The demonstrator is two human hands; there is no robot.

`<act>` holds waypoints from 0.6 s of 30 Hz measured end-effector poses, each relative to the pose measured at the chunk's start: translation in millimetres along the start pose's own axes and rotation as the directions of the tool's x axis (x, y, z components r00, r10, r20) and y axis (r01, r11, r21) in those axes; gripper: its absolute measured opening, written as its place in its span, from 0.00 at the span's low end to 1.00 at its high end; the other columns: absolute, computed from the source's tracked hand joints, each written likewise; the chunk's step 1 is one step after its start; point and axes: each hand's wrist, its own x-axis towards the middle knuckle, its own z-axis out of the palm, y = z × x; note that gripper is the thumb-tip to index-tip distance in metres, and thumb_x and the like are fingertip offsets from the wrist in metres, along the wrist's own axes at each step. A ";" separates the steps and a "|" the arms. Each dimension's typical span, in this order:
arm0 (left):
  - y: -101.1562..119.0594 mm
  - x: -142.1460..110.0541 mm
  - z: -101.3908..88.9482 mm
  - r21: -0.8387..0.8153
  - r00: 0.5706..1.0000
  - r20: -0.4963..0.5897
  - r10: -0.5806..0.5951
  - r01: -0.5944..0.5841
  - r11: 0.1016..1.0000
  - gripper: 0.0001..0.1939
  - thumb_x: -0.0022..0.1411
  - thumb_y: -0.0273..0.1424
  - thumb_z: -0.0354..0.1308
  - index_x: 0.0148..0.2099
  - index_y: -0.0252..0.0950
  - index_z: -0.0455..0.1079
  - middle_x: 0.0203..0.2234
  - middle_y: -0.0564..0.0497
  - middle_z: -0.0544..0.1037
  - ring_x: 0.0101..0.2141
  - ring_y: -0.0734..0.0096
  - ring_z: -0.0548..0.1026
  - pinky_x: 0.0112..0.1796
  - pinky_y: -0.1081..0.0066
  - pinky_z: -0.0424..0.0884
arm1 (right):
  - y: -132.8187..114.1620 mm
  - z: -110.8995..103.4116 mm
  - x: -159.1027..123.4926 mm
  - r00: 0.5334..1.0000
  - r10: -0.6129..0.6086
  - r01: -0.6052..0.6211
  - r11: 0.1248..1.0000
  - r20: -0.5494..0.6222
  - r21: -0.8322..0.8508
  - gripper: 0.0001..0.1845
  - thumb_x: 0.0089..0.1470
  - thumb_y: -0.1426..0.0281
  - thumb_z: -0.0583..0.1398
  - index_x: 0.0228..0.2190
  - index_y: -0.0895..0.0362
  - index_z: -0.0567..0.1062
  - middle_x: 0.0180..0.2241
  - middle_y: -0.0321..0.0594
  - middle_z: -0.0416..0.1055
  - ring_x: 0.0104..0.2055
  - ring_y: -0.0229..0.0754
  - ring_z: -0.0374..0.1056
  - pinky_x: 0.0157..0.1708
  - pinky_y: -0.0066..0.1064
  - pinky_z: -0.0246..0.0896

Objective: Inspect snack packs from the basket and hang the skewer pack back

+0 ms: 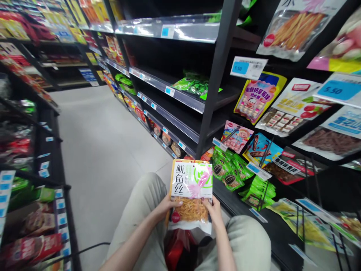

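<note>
2 thumbs (pixel 178 204) on a white snack pkt (pixel 194 209): L hand (pixel 166 207) grips its L side, R hand (pixel 214 211) its R.

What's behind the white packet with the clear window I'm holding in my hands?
Behind the white plastic packet with a clear window, the orange edge of what seems another packet shows at left and top. Its front is mostly covered, so its contents cannot be told.
</note>
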 end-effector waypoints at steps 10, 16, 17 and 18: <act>4.9 -3.5 3.6 0.061 0.999 0.051 0.000 -0.003 0.998 0.25 0.38 0.26 0.66 0.43 0.28 0.69 0.34 0.41 0.76 0.35 0.55 0.74 0.41 0.60 0.68 | 4.3 -3.1 -4.6 1.000 -0.007 0.005 0.998 0.030 0.068 0.19 0.38 0.63 0.65 0.35 0.58 0.73 0.36 0.42 0.73 0.38 0.47 0.68 0.39 0.34 0.60; 7.8 -5.5 5.5 0.081 0.996 0.088 0.024 -0.031 0.996 0.23 0.39 0.26 0.66 0.42 0.28 0.70 0.35 0.41 0.76 0.38 0.54 0.73 0.43 0.59 0.66 | 7.3 -2.5 -4.2 1.000 0.002 -0.004 0.997 0.030 0.083 0.20 0.38 0.63 0.65 0.35 0.59 0.73 0.36 0.43 0.73 0.38 0.47 0.68 0.39 0.35 0.61; 8.8 -5.9 5.8 0.084 0.995 0.095 0.030 -0.039 0.996 0.24 0.39 0.26 0.66 0.42 0.28 0.70 0.36 0.41 0.76 0.38 0.54 0.73 0.43 0.59 0.66 | 7.2 -2.3 -3.9 1.000 0.005 -0.008 0.996 0.031 0.087 0.20 0.38 0.63 0.65 0.35 0.59 0.73 0.37 0.43 0.73 0.38 0.47 0.68 0.39 0.35 0.61; 9.7 -6.2 6.0 0.088 0.994 0.101 0.035 -0.044 0.995 0.25 0.39 0.26 0.66 0.43 0.29 0.69 0.36 0.41 0.76 0.38 0.54 0.73 0.43 0.58 0.66 | 6.9 -2.0 -3.6 1.000 0.008 -0.011 0.996 0.030 0.092 0.21 0.37 0.63 0.65 0.36 0.58 0.73 0.37 0.43 0.73 0.38 0.47 0.68 0.40 0.35 0.60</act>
